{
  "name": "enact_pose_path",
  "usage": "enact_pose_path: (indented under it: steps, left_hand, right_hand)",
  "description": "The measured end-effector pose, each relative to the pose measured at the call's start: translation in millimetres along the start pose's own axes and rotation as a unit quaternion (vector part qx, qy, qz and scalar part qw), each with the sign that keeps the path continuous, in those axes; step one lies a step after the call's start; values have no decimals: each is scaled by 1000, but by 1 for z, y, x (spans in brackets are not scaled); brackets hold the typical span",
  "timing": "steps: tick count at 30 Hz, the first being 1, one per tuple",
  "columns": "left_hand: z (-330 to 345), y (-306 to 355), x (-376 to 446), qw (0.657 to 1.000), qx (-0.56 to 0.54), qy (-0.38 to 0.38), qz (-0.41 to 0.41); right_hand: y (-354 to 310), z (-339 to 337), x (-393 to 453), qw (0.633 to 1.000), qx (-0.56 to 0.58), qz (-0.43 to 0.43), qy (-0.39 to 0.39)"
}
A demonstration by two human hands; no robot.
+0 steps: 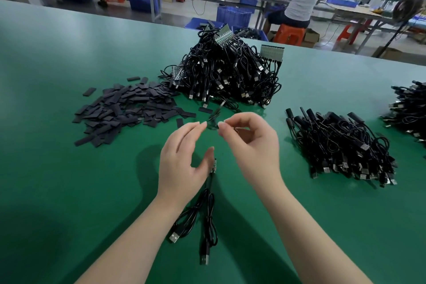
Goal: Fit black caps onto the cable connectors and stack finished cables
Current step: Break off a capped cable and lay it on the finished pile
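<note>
Flat black caps [129, 108] lie heaped left on the green mat. Uncapped cables [230, 74] pile behind; finished cables [341, 145] stack right.

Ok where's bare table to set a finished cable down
Bare green table lies left of the left hand, below the caps pile, and between the right hand and the finished stack. It is crowded ahead, around the uncapped heap.

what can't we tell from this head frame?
- What the hands pinch: the small black item between left hand and right hand is blurred and partly covered by the fingertips.
- Connector below the left thumb: too small for detail.
- Far-right cable pile: cut by the frame edge.
- Finished stack: count untellable.
</note>
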State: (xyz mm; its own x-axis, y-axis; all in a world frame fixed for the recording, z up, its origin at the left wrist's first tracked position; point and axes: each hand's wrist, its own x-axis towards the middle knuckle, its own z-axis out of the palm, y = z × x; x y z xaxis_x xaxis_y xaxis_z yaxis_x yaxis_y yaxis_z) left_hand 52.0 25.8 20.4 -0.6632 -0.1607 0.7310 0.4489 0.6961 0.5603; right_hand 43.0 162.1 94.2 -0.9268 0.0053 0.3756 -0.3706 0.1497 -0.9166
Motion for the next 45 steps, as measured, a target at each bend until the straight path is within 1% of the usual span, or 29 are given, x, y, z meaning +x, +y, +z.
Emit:
enact_pose_path:
  steps: [3, 4, 6, 8, 9, 10, 11, 13, 14, 15, 16, 17, 18, 19, 20, 21, 22, 23, 24, 25, 26, 28, 31, 36, 37, 39, 41, 42, 45]
  left_hand:
    - [1, -1, -3, 997, 70, -9, 17]
    - [1, -1, -4, 995, 95, -13, 26]
    - [0, -3, -3, 993, 113, -20, 35]
    - [-1, -4, -2, 994, 92, -49, 19]
    - [-1, -3, -1, 995, 78, -65, 3]
    - [-2, -1, 0, 995, 66, -78, -18]
    - [-3, 1, 0, 994, 51, -85, -45]
    - [-5, 3, 2, 991, 13, -84, -102]
    - [-5, 3, 2, 990, -3, -77, -117]
    - [-6, 2, 3, 990, -14, -65, -124]
    - [-7, 2, 4, 991, -21, -51, -124]
    - [-9, 1, 6, 992, -23, -35, -120]
    - [-11, 0, 7, 993, -17, -17, -112]
    - [-12, -2, 8, 995, -4, 1, -100]
    - [-14, -3, 9, 996, 8, 15, -88]
    - [-15, -4, 9, 996, 17, 21, -82]
    - [-15, -5, 10, 996, 23, 23, -77]
    - [-15, -6, 10, 997, 27, 24, -73]
    - [-15, -6, 10, 997, 31, 26, -68]
    - [-14, -6, 9, 997, 36, 29, -62]
    - [-14, -6, 9, 997, 43, 33, -54]
    - [-14, -6, 8, 997, 56, 33, -48]
    - [-13, -7, 8, 997, 55, 17, -47]
    - [-10, -5, 7, 999, 33, 28, -27]
    - [-9, -5, 6, 999, 35, 31, -22]
    - [-7, -4, 4, 999, 19, 26, -26]
    - [-5, -3, 3, 999, -16, 14, -38]
    - [-5, -2, 3, 998, -33, 8, -45]
    - [-3, -1, 2, 997, -68, -3, -43]
  right_hand:
    - [11, 5, -4, 982, 136, 125, -30]
    - [14, 6, -3, 975, 155, 157, -35]
    - [21, 5, 0, 971, 124, 198, -41]
    - [30, 4, 7, 972, 62, 215, -64]
    - [33, 4, 11, 970, 61, 222, -82]
    - [37, 5, 16, 962, 90, 239, -101]
    - [41, 7, 21, 947, 139, 267, -114]
    - [48, 11, 35, 896, 247, 353, -110]
    - [53, 15, 42, 877, 271, 384, -100]
    - [59, 19, 48, 878, 254, 394, -93]
    - [66, 24, 51, 905, 184, 371, -100]
    - [72, 29, 53, 939, 74, 316, -112]
    - [78, 35, 55, 961, -36, 245, -124]
    - [83, 42, 58, 966, -125, 176, -142]
    - [87, 50, 61, 959, -184, 127, -176]
    - [90, 58, 65, 940, -237, 96, -226]
    - [93, 68, 70, 910, -298, 73, -280]
    - [95, 77, 73, 868, -368, 52, -329]
    - [97, 85, 77, 824, -434, 35, -362]
    - [98, 92, 79, 793, -479, 24, -375]
    - [97, 97, 82, 776, -508, 15, -372]
    - [93, 105, 85, 772, -544, 2, -329]
    - [93, 104, 88, 778, -565, -22, -275]
    - [92, 95, 84, 776, -582, -26, -243]
    - [92, 93, 83, 782, -576, -32, -238]
    - [95, 88, 84, 812, -538, -32, -224]
    - [100, 83, 86, 844, -486, -10, -225]
    - [103, 83, 88, 848, -473, 3, -239]
    - [110, 89, 100, 837, -476, 39, -269]
